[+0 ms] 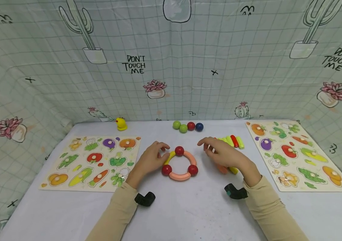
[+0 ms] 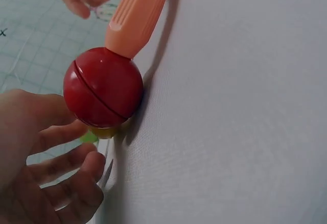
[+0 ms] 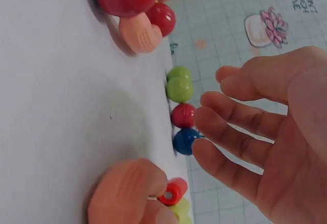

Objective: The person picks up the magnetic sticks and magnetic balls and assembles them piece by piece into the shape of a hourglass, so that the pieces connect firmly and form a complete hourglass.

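A ring lies on the table in the head view, made of red balls [image 1: 179,151], two orange curved pieces [image 1: 180,176] and a yellow curved piece [image 1: 171,156]. My left hand [image 1: 153,157] is at the ring's left side, fingertips beside the yellow piece; whether they touch it I cannot tell. In the left wrist view its fingers [image 2: 76,188] are relaxed near a red ball [image 2: 103,87]. Right of the ring, my right hand [image 1: 222,152] hovers with loosely bent fingers, holding nothing, over orange pieces [image 1: 222,169] and a yellow one [image 1: 233,170], partly hidden.
Behind the ring stand green, red and blue balls [image 1: 199,127]. Red and light green sticks [image 1: 239,142] lie beyond my right hand. Vegetable puzzle boards stand at the left [image 1: 80,177] and right [image 1: 303,157]. A yellow duck [image 1: 121,124] sits at the back left.
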Demonstrator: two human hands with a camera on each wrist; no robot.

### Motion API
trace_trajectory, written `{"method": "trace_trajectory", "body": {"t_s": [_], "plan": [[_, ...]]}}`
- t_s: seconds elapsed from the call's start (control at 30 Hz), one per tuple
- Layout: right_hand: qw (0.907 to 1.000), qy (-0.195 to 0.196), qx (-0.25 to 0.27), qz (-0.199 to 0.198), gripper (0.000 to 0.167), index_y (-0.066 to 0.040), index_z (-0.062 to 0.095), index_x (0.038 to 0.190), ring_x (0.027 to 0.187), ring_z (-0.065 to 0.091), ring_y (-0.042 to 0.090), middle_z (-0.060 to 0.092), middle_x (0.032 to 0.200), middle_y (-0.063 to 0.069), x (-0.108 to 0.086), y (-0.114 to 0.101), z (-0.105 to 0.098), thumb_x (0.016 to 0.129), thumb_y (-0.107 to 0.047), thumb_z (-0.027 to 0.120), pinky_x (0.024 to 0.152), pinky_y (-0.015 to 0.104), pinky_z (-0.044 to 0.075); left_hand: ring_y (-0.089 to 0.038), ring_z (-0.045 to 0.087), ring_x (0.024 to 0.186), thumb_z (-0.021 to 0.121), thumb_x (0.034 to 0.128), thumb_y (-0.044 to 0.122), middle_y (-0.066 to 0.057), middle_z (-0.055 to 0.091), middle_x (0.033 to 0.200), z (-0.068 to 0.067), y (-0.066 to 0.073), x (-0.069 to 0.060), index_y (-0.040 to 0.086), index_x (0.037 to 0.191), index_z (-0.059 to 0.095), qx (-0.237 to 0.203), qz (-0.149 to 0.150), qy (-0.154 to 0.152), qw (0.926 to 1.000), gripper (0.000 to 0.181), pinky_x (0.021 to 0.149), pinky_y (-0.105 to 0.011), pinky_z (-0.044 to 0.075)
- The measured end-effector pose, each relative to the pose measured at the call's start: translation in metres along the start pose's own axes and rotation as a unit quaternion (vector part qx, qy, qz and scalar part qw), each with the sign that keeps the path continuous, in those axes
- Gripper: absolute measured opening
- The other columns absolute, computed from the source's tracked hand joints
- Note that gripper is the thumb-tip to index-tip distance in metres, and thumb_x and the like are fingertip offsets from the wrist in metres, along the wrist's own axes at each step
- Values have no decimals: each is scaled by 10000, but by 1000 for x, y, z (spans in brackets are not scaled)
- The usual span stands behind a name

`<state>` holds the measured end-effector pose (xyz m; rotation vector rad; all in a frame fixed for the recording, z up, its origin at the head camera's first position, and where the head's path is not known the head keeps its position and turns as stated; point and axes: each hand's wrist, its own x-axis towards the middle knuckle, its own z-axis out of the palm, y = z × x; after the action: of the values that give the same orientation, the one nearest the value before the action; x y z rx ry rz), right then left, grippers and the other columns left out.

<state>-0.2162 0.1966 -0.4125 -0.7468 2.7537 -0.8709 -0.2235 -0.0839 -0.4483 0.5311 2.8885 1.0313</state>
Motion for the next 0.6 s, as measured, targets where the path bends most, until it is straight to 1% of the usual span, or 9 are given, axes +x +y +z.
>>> {"method": "trace_trajectory", "body": {"t_s": [0.13,0.27,0.33,0.43,0.6], "plan": [[9995,302,64,81,281,-90,546,1227,881,529,184,600,1050,118,0,6,-5,954,-86,479,787,338,475,-120,471,710,637,896,217,-18,588,932,2,-4,3,119,1120,630,-114,-62,-137,9998,245,643,-244,402],[9981,588,121,129,287,-85,542,1229,903,537,199,598,1065,129,-2,14,-10,949,-65,484,790,353,469,-115,480,695,642,892,220,-3,601,888,3,-6,4,124,1076,648,-197,-38,-211,9996,208,635,-243,406],[9972,706,111,197,295,-83,534,1238,911,539,210,594,1083,134,-4,18,-14,949,-66,479,774,343,469,-115,490,699,638,893,222,4,606,874,3,-6,5,128,1064,656,-245,-25,-260,9994,196,641,-244,416],[9955,861,74,398,306,-84,518,1253,929,544,228,585,1098,136,-7,27,-20,951,-79,471,755,325,478,-117,502,712,630,894,216,9,612,866,2,-5,6,129,1051,667,-336,-5,-306,9990,183,649,-245,429],[9910,1131,52,714,298,-69,510,1247,960,539,266,571,1107,162,-14,41,-30,955,-87,449,746,327,474,-115,511,717,637,885,206,3,621,863,4,-4,10,119,1033,682,-444,2,-237,9987,177,642,-235,429]]}}
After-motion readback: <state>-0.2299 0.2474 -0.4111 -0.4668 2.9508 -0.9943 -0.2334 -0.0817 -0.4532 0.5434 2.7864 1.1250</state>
